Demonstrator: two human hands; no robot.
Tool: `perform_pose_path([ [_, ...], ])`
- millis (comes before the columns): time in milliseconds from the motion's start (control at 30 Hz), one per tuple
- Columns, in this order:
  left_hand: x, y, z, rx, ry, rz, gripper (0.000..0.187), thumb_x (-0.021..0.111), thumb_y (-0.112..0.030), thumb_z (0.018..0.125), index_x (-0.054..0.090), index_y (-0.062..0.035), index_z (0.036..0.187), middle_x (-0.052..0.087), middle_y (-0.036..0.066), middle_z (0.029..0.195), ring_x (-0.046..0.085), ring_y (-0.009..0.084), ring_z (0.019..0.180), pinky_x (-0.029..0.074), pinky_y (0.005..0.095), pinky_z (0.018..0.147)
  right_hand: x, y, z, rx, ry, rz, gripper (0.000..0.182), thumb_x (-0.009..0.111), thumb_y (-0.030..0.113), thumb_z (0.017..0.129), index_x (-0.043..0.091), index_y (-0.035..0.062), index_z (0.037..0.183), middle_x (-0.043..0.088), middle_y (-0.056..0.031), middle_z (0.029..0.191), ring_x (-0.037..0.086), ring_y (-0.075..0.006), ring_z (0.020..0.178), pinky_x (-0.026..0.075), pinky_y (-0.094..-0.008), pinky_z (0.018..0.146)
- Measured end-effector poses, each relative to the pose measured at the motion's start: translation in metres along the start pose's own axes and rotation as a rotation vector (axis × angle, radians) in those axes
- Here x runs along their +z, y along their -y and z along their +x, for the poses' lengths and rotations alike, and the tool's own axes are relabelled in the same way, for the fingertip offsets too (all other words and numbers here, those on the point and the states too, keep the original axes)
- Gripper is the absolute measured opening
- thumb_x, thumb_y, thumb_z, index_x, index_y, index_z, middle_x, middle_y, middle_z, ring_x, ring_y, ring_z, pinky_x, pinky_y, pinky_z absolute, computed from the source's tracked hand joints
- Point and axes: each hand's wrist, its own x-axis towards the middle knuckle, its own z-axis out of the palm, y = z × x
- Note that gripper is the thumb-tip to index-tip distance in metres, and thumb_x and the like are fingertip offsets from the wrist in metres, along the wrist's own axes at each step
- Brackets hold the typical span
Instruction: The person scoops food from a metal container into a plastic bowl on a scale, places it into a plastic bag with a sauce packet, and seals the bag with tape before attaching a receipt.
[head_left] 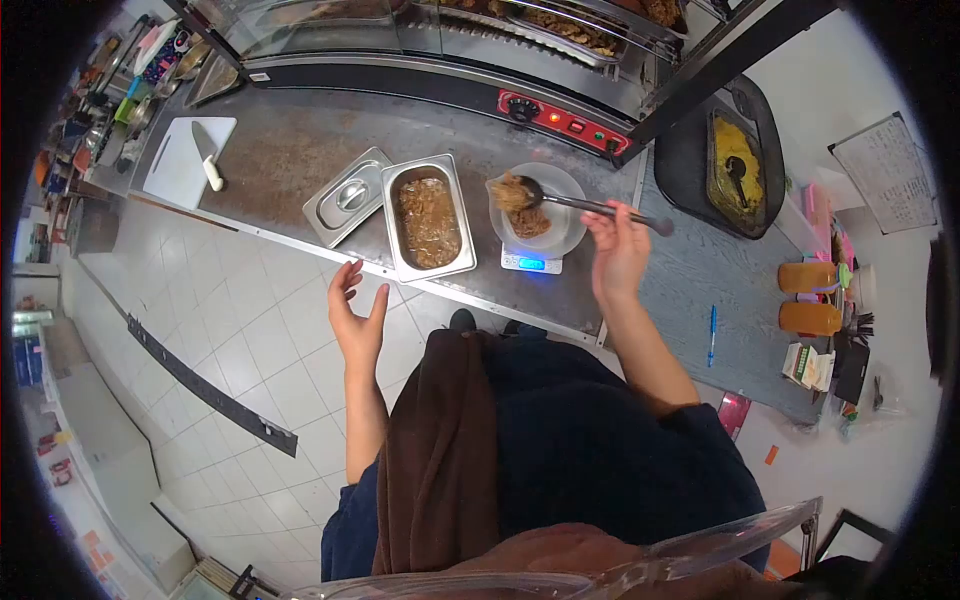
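My right hand [620,260] is closed round the handle of a black serving spoon [575,203]. The spoon's head, heaped with brown shredded food [510,193], is over a translucent plastic bowl [570,192]. More of the same food lies in the bowl, which rests on a white digital scale [512,263] with a lit blue display. Just left stands a steel pan [452,165] holding brown, wet-looking food. Its likely lid [328,205], a steel one with a recessed handle, lies against the pan's left side. My left hand [358,315] is empty, fingers apart, near the counter's front edge.
A heated display cabinet [400,78] with red controls runs along the back. At the left lie a white cutting board [175,165] and a knife [207,155]. Rightward are a black tray holding a yellow-food container [735,165], a blue pen [712,335] and orange bottles [810,318].
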Motion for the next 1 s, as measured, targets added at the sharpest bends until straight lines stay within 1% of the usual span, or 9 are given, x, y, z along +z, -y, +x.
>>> perform_pose_path([
  [133, 0.0, 0.001, 0.0, -0.015, 0.008, 0.002, 0.055, 0.071, -0.009, 0.071, 0.044, -0.0037, 0.12, 0.057, 0.009, 0.114, 0.054, 0.019, 0.097, 0.04, 0.0323, 0.082, -0.034, -0.006, -0.005, -0.309, 0.194, -0.541, 0.021, 0.044, 0.014, 0.094, 0.053, -0.0045, 0.096, 0.06, -0.0141, 0.094, 0.063, -0.0184, 0.08, 0.05, -0.0292, 0.076],
  [233, 0.003, -0.002, 0.003, -0.001, 0.019, 0.007, 0.054, 0.069, -0.008, 0.073, 0.044, -0.0044, 0.121, 0.058, 0.01, 0.115, 0.054, 0.0196, 0.099, 0.041, 0.0333, 0.083, -0.043, -0.015, -0.005, -0.373, 0.209, -0.622, 0.019, 0.045, 0.012, 0.093, 0.054, -0.0046, 0.096, 0.06, -0.0145, 0.095, 0.062, -0.0188, 0.08, 0.05, -0.029, 0.076],
  [333, 0.002, -0.006, 0.006, 0.009, 0.031, 0.016, 0.054, 0.069, -0.008, 0.073, 0.044, -0.0048, 0.121, 0.058, 0.01, 0.115, 0.054, 0.0198, 0.1, 0.041, 0.0339, 0.084, -0.046, -0.018, -0.004, -0.338, 0.191, -0.552, 0.019, 0.045, 0.011, 0.093, 0.055, -0.0047, 0.096, 0.06, -0.0147, 0.095, 0.062, -0.019, 0.08, 0.05, -0.029, 0.075],
  [433, 0.005, -0.006, 0.007, 0.01, 0.027, -0.002, 0.055, 0.07, -0.009, 0.072, 0.045, -0.0044, 0.12, 0.057, 0.01, 0.115, 0.054, 0.0198, 0.099, 0.04, 0.0328, 0.083, -0.047, -0.018, -0.004, -0.402, 0.245, -0.599, 0.018, 0.046, 0.011, 0.093, 0.055, -0.0047, 0.096, 0.06, -0.0146, 0.094, 0.062, -0.0191, 0.08, 0.051, -0.0294, 0.074],
  [633, 0.006, -0.005, 0.006, 0.027, 0.036, 0.022, 0.054, 0.069, -0.008, 0.073, 0.044, -0.0052, 0.121, 0.058, 0.009, 0.115, 0.054, 0.0195, 0.099, 0.041, 0.0327, 0.083, -0.044, -0.02, -0.01, -0.426, 0.203, -0.528, 0.019, 0.046, 0.013, 0.093, 0.055, -0.0043, 0.097, 0.06, -0.0154, 0.095, 0.062, -0.0188, 0.079, 0.05, -0.0293, 0.075],
  [733, 0.006, -0.005, 0.004, 0.012, 0.035, 0.021, 0.054, 0.069, -0.009, 0.073, 0.044, -0.0053, 0.121, 0.058, 0.009, 0.115, 0.054, 0.0194, 0.099, 0.041, 0.0328, 0.083, -0.048, -0.024, -0.006, -0.297, 0.095, -0.49, 0.02, 0.045, 0.014, 0.094, 0.053, -0.0036, 0.099, 0.06, -0.0144, 0.092, 0.062, -0.019, 0.078, 0.05, -0.0303, 0.076],
  [833, 0.004, -0.005, 0.004, 0.003, 0.034, 0.022, 0.053, 0.069, -0.009, 0.073, 0.045, -0.0051, 0.121, 0.058, 0.009, 0.114, 0.054, 0.0193, 0.099, 0.041, 0.0331, 0.083, -0.05, -0.027, 0.005, -0.133, -0.11, -0.181, 0.024, 0.045, 0.017, 0.094, 0.05, -0.0053, 0.098, 0.058, -0.0149, 0.09, 0.062, -0.0205, 0.079, 0.052, -0.0336, 0.076],
  [933, 0.003, -0.003, 0.003, 0.003, 0.03, 0.036, 0.053, 0.069, -0.01, 0.074, 0.045, -0.0048, 0.121, 0.058, 0.009, 0.114, 0.054, 0.0192, 0.099, 0.041, 0.0334, 0.084, -0.06, -0.026, 0.013, 0.065, -0.239, 0.0, 0.023, 0.045, 0.017, 0.093, 0.048, -0.0048, 0.099, 0.057, -0.0147, 0.087, 0.061, -0.0218, 0.078, 0.053, -0.0355, 0.076],
  [1000, 0.002, -0.002, 0.003, 0.0, 0.029, 0.041, 0.053, 0.069, -0.01, 0.074, 0.045, -0.0046, 0.121, 0.058, 0.009, 0.114, 0.054, 0.0192, 0.099, 0.041, 0.0336, 0.084, -0.063, -0.024, 0.015, 0.112, -0.266, 0.054, 0.022, 0.045, 0.017, 0.093, 0.048, -0.0048, 0.098, 0.057, -0.0143, 0.086, 0.061, -0.0224, 0.078, 0.053, -0.0357, 0.077],
])
